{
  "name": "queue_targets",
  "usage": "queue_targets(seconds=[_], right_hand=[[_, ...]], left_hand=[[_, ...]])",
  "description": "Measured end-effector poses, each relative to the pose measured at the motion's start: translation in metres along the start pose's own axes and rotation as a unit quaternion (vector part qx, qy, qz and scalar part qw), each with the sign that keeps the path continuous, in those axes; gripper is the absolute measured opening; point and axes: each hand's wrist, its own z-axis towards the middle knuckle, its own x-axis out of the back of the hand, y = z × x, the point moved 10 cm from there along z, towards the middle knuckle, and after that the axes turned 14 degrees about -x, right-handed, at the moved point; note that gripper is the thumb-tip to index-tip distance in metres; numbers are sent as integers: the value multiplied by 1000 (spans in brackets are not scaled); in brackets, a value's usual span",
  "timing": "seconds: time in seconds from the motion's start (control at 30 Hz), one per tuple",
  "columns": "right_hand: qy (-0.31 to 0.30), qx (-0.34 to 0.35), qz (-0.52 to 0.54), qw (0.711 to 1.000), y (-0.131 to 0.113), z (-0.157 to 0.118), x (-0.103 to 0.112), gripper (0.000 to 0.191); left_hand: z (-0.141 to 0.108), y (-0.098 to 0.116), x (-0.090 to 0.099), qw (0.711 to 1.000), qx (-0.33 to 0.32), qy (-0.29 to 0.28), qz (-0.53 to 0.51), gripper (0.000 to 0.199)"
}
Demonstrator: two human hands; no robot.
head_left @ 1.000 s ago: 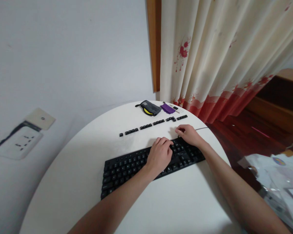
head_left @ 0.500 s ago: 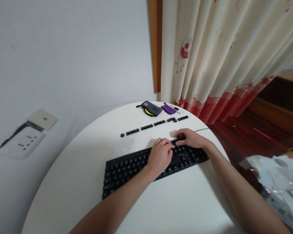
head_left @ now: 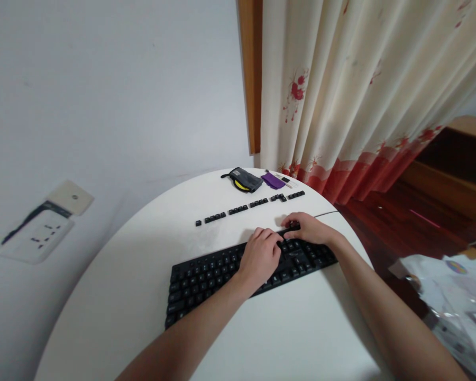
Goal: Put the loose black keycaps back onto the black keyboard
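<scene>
A black keyboard (head_left: pixel 207 278) lies at a slant on the white round table (head_left: pixel 293 328). Over its middle, my left hand (head_left: pixel 261 255) is closed on the board, fingers curled at the back edge and index fingertip near the top row. My right hand (head_left: pixel 307 228) grips the back edge farther right, thumb on the top side and fingers behind it. The tips of both hands are close together; whether a small key is between them cannot be made out. Behind the keyboard, loose black keycaps (head_left: pixel 238 209) stand in a line of small groups.
At the table's back are a dark grey pouch (head_left: pixel 246 179) with a yellow patch, a purple cloth (head_left: pixel 273 180) and a small brush-like tool (head_left: pixel 284 181). A cable (head_left: pixel 326 213) runs off the right edge. Plastic bags (head_left: pixel 452 291) lie at lower right, beyond the table.
Both hands stay at the same part of the keyboard, with only slight finger movement. The whole view has shifted a little, so things sit slightly lower.
</scene>
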Motion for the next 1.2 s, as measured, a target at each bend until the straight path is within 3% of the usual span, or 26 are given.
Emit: queue_targets(seconds=[0.37, 0.63, 0.7, 0.77, 0.87, 0.93, 1.07, 1.2], right_hand=[[-6, 15, 11, 1000, 0, -1, 0, 28], [34, 14, -8, 999, -3, 3, 4, 26], [66, 0, -9, 998, 2, 6, 6, 25], [141, -19, -27, 989, 8, 7, 17, 25], [268, -34, -93, 958, 9, 6, 37, 31], [304, -50, -141, 941, 7, 9, 43, 37], [270, -111, -221, 931, 10, 23, 35, 46], [231, -123, -276, 925, 9, 34, 23, 49]], left_hand=[[0, -1, 0, 1000, 4, 2, -3, 26], [0, -2, 0, 1000, 15, 6, 0, 22], [0, -2, 0, 1000, 12, 6, 2, 22], [-1, -3, 0, 1000, 11, 8, 3, 22], [-1, -3, -1, 1000, 11, 11, 0, 22], [-1, -2, 0, 1000, 9, 13, -2, 23], [0, -1, 1, 1000, 7, 10, -1, 23], [-1, -1, 1, 1000, 9, 10, 2, 20]])
